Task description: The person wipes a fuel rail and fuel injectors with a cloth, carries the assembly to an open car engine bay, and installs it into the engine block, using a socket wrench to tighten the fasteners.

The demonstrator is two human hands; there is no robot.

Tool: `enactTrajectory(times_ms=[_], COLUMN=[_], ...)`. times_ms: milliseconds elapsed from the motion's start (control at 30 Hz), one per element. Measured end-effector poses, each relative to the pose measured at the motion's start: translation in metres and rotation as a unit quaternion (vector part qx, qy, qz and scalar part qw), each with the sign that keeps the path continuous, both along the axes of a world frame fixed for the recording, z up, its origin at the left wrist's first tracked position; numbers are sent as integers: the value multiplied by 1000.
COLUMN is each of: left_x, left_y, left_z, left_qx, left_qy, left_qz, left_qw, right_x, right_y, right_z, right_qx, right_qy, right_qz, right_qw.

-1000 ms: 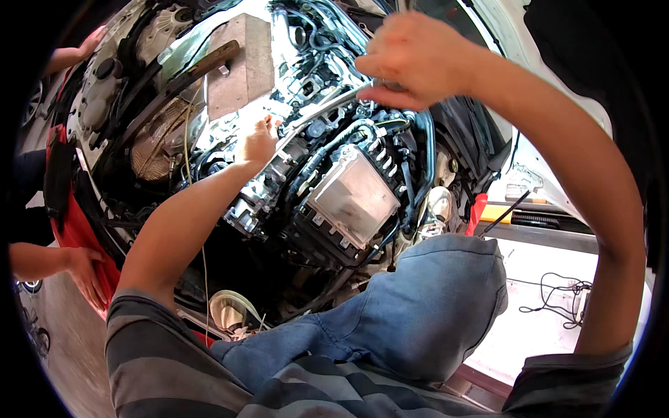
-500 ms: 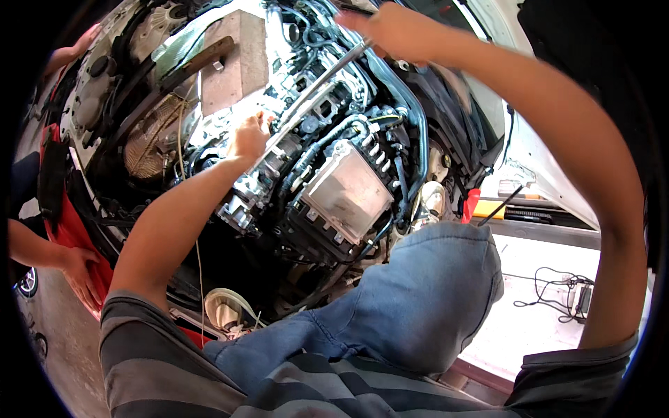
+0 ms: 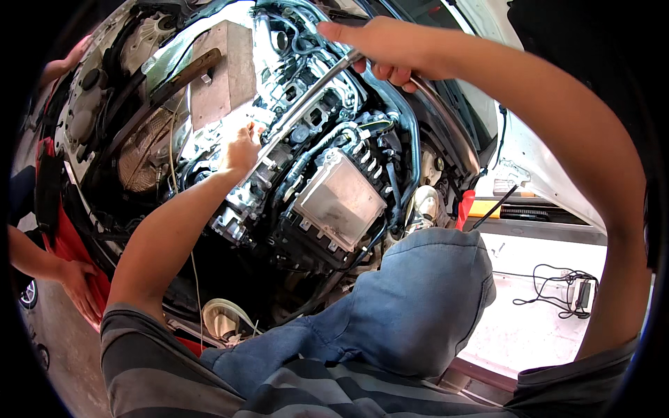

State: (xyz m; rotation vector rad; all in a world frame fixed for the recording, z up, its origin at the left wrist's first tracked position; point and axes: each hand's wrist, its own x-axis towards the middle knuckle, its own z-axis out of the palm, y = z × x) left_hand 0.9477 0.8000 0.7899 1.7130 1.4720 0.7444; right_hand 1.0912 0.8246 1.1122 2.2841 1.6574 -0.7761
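Note:
A long steel wrench (image 3: 313, 92) lies slantwise over the opened engine (image 3: 261, 167). My right hand (image 3: 394, 52) is closed on its upper end, fingers curled beneath the handle and the thumb stretched along the top. At the lower end my left hand (image 3: 242, 148) is closed around the wrench's head, fingers pinched against it. What the head sits on is hidden by my hand and the metal parts. Beside the wrench, to the right, sits a black engine control box with a pale metal lid (image 3: 341, 200). Hoses and cables (image 3: 411, 139) run round it.
A brown board (image 3: 223, 76) rests across the engine's far side. Another person's hand (image 3: 80, 285) lies on the red bumper (image 3: 66, 244) at left; a second hand (image 3: 77, 54) touches the far front edge. My shoes (image 3: 224, 319) stand inside the bay. A black cable (image 3: 550, 285) lies on a white surface.
The whole view has shifted slightly, so the engine sits a little lower and further left. My right hand, blurred before, is sharper now, with its curled fingers showing under the wrench.

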Motion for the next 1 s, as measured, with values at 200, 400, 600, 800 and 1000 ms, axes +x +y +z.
enactTrajectory(times_ms=[200,400,600,800,1000], left_x=[0,3,7,3,0], left_y=[2,4,1,7,3], left_z=[4,2,-7,-17,-13], left_qx=[10,21,-3,23,53], left_qy=[-15,-8,76,36,34], left_qz=[-17,-16,14,-10,1], left_qw=[1000,1000,997,999,998], right_x=[13,30,5,6,7], right_y=[9,10,1,11,1], right_z=[-15,-5,1,-9,-1], right_qx=[207,70,219,43,149], right_qy=[-70,-77,-185,-110,-249], right_qz=[381,149,574,230,490], right_qw=[898,983,767,966,822])
